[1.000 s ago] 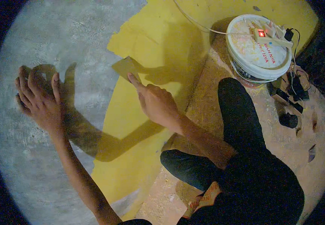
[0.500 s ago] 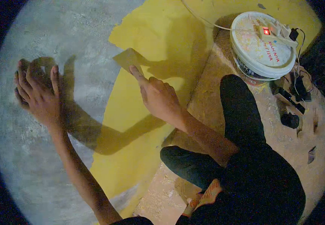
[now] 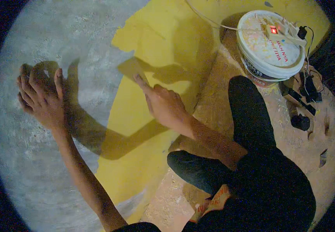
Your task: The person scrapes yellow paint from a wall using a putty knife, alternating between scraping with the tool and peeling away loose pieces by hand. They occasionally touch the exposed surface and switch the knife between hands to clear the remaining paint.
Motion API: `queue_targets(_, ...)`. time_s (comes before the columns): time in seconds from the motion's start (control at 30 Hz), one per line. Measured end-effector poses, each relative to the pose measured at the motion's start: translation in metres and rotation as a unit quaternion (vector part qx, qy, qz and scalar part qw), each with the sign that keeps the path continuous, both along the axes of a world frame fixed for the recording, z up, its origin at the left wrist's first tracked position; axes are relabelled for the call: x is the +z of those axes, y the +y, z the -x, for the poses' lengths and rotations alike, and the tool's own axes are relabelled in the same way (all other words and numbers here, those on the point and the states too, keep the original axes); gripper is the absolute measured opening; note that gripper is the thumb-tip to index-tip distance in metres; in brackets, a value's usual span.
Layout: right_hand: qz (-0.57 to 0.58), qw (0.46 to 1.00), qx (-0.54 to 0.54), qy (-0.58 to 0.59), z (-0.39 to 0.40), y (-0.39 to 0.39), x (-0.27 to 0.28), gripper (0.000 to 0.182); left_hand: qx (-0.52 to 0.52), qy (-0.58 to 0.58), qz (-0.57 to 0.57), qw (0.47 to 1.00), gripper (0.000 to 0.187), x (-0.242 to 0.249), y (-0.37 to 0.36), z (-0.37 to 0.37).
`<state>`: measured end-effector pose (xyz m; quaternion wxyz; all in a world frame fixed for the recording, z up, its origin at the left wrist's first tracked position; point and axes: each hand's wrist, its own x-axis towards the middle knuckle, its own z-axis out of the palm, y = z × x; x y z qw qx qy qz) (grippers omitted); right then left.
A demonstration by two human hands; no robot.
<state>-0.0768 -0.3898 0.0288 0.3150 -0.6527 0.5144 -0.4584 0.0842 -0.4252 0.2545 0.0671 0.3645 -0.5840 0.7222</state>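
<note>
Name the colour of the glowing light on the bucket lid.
Red; the light shows best in head view.

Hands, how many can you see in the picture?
2. The left hand is over the grey surface; the right hand is near the middle, holding a flat scraper where grey meets yellow paint. I see no others.

Looks dim and grainy overall, falling off to black at the corners around a rounded field. Casts broad, soft-edged shadows [image 3: 113, 149] across grey and yellow left of centre. Smears slightly near the tip of the right hand [image 3: 168, 106], mid-frame. Glows red at a small switch [image 3: 274, 30], upper right. Swallows most detail in black clothing [image 3: 268, 189], lower right.
</note>
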Motion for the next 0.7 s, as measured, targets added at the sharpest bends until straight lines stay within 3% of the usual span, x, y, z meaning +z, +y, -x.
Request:
queue_targets(0.2, 0.006, 0.999, -0.004, -0.033, -0.001, -0.001, 0.0, 0.053, -0.054, 0.0, -0.013, 0.998, 0.06, -0.003, -0.002, -0.005)
queue_targets(0.27, 0.007, 1.0, 0.003, 0.01, 0.0, -0.004, -0.004, 0.054, -0.08, 0.003, -0.015, 0.997, 0.06, 0.0, -0.007, 0.0)
queue_targets(0.37, 0.022, 0.999, -0.015, -0.024, -0.001, -0.006, -0.001, 0.055, -0.003, 0.003, -0.005, 1.0, 0.06, -0.004, 0.001, -0.001)
queue_targets(0.47, 0.015, 0.999, 0.029, 0.008, -0.001, -0.001, -0.004, 0.055, -0.036, 0.011, -0.009, 0.999, 0.058, 0.0, -0.005, 0.003)
queue_targets(0.6, 0.003, 0.999, 0.018, -0.033, 0.0, -0.003, 0.003, 0.055, -0.022, 0.011, -0.018, 1.0, 0.056, -0.004, 0.001, 0.004)
queue_targets(0.7, 0.022, 1.0, 0.004, 0.005, 0.003, -0.007, 0.002, 0.054, -0.027, 0.013, -0.006, 1.0, 0.057, 0.0, -0.003, 0.009)
